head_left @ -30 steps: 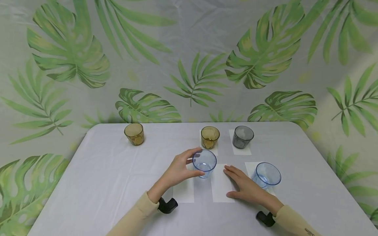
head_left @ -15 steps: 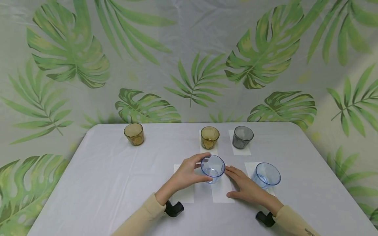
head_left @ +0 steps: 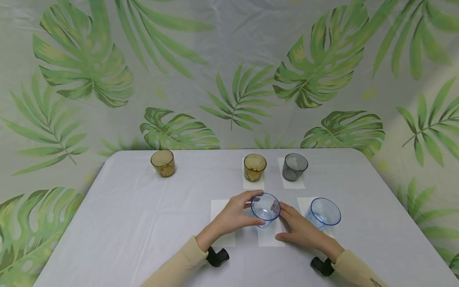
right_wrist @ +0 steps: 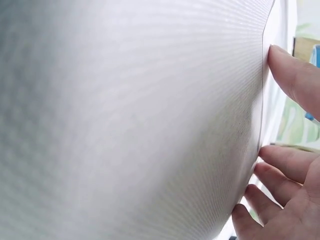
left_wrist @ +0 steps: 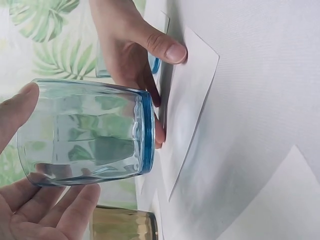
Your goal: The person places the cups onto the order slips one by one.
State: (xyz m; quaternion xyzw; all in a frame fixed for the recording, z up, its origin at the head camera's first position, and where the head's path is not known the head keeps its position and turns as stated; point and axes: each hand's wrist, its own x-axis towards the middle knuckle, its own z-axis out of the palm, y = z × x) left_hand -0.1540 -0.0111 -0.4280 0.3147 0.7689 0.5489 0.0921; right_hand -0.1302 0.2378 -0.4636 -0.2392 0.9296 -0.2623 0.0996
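My left hand [head_left: 231, 215] holds a clear blue drinking glass [head_left: 265, 215] by its sides, thumb in front and fingers behind. The glass is upright over a white paper rectangle [head_left: 270, 239]; in the left wrist view its thick blue base [left_wrist: 148, 132] appears slightly above the paper. To its right, my right hand [head_left: 299, 227] has its fingers extended and fingertips on the paper. Its forefingers are close beside the glass; whether they touch it I cannot tell. A second blue glass [head_left: 324, 215] stands right of this hand, on another paper rectangle [head_left: 303, 202].
An amber glass [head_left: 255, 167] and a grey glass [head_left: 295, 167] stand on papers at the back. Another amber glass [head_left: 163, 163] is on the white tablecloth [head_left: 143, 223] at back left. One more paper [head_left: 218, 205] lies partly under the left arm. A leaf-patterned cloth [head_left: 236, 99] hangs behind.
My left hand has carried the blue glass rightward and toward me, from between two papers to over the right-hand one. The right hand has stayed nearly still.
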